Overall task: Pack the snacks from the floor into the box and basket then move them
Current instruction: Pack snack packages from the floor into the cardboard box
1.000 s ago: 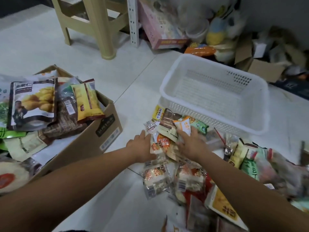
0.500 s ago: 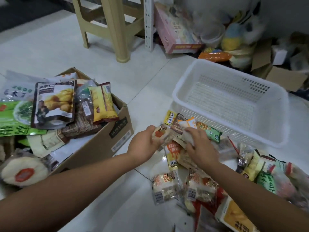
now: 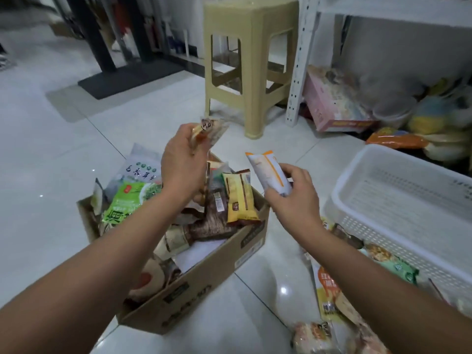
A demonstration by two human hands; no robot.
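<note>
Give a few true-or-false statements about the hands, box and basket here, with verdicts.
The left hand holds a small clear packet. True.
The right hand is empty. False: it grips a white and orange packet.
The cardboard box has snack bags in it. True.
The white basket holds snacks. False: none show in the part in view.
The beige stool lies tipped over. False: it stands upright.
Loose snacks lie on the floor beside the basket. True.

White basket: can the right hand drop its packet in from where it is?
Probably yes. The right hand holds the white-and-orange packet just left of the white basket, whose top is open, with nothing between them.
</note>
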